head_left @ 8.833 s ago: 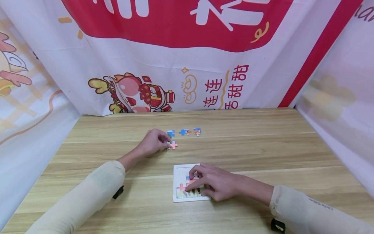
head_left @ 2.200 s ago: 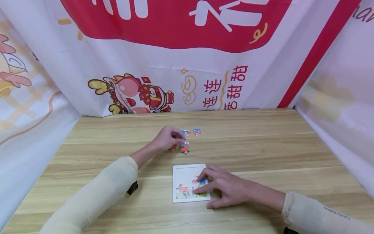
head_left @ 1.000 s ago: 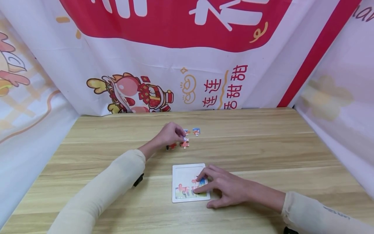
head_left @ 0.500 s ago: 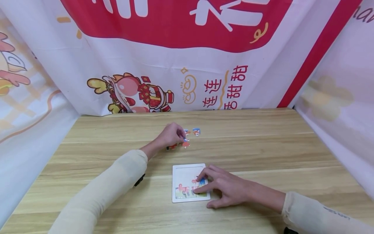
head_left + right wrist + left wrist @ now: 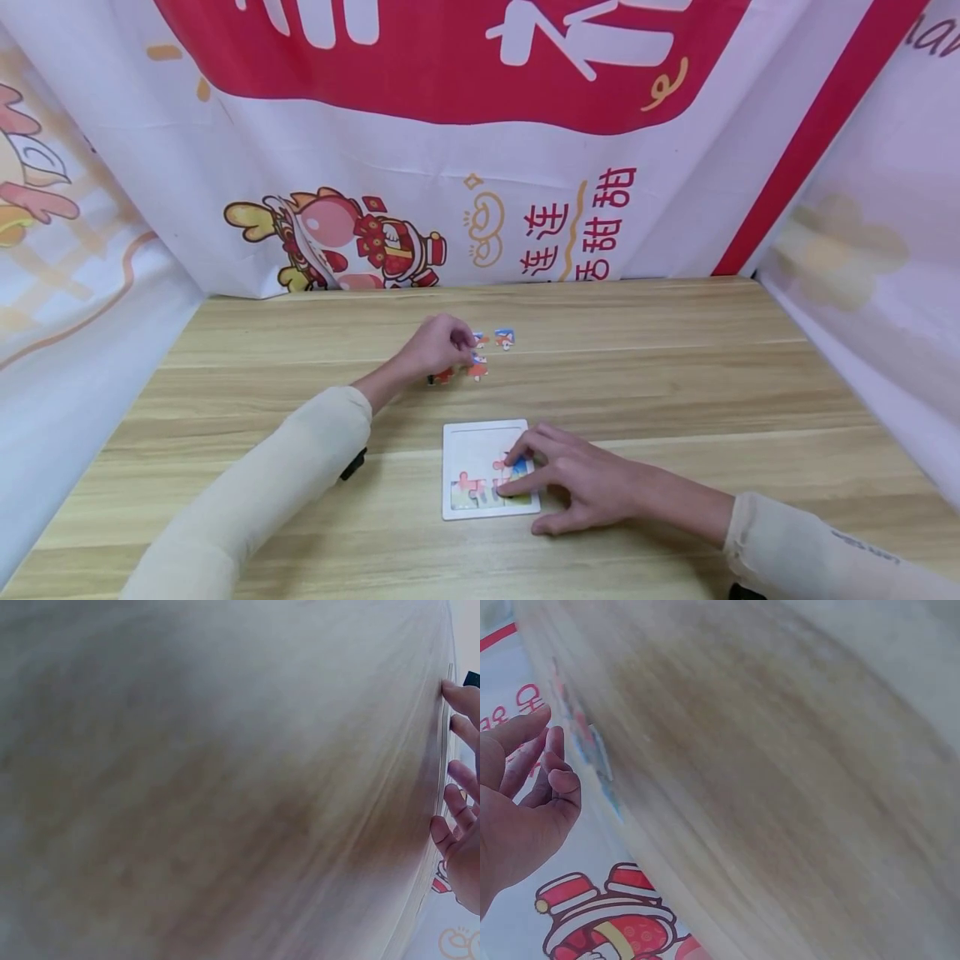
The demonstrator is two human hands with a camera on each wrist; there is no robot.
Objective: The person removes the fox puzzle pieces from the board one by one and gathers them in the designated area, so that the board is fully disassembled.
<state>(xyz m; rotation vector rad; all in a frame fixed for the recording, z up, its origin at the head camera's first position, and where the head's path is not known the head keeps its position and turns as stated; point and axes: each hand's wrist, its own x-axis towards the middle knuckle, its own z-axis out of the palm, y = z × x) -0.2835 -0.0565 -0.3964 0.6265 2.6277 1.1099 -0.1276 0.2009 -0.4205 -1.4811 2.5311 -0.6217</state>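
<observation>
The left hand pinched a puzzle piece by its edge, at 12 o'clock from the tray; a loose pinch could have dropped it. The right hand rested loosely spread at the tray's 3 o'clock, gripping nothing, fingertips on the fitted pieces; too much sideways pressure could have shifted them. From the pinched piece, a red piece lay near 9 o'clock, two blue-and-orange pieces towards 12 and 1 on the counter; a careless knuckle might have scattered them.

Four loose puzzle pieces are visible, plus one tray, one table.
</observation>
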